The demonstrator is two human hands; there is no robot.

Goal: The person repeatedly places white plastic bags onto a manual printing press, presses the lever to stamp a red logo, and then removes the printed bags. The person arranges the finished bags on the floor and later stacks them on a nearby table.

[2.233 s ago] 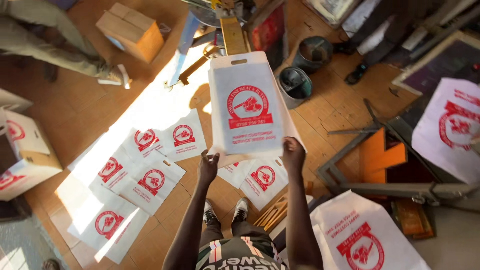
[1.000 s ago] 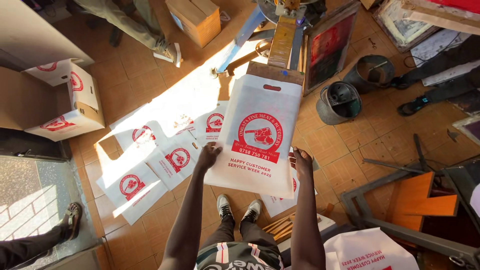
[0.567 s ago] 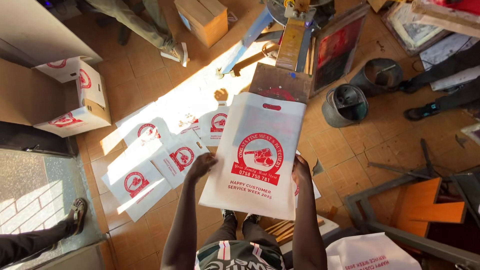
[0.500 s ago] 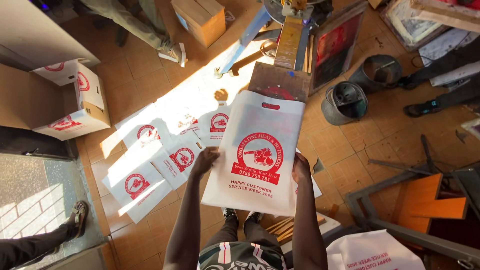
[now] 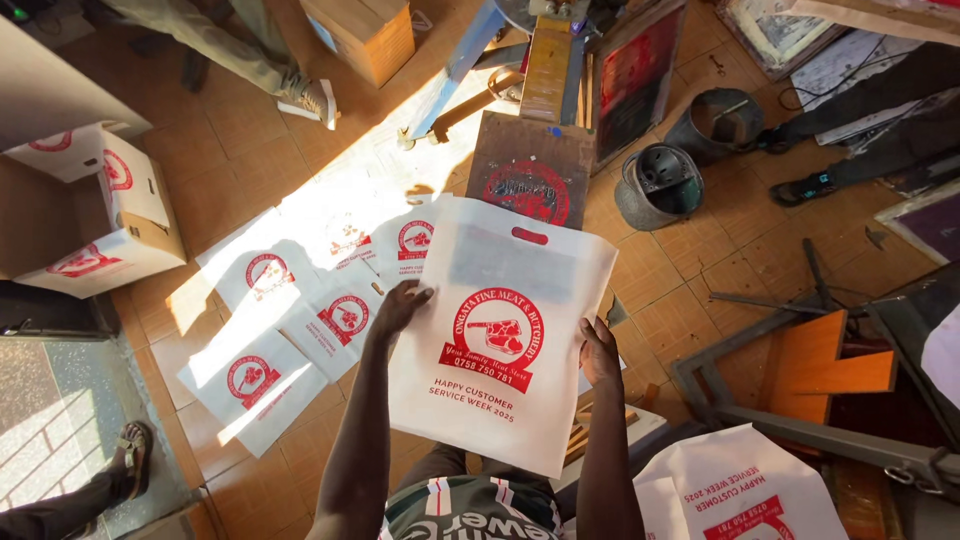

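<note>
Head view shows one white non-woven bag with a red round print (image 5: 500, 330) held flat at centre, left hand (image 5: 400, 308) pinching its 9 o'clock edge, right hand (image 5: 598, 352) its 3 o'clock edge. It looks light, limp and easily creased, so holding both edges suits it. About five similar printed bags (image 5: 300, 320) lie on the tiled floor (image 5: 690, 300) toward 9 o'clock, two cardboard boxes (image 5: 100, 215) beyond.

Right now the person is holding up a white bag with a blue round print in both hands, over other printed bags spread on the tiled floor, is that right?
Not quite: the round print on the white bag is red, not blue, as the head view shows. The rest holds: the left hand and the right hand grip its two sides, and other printed bags lie spread on the tiled floor below.
</note>
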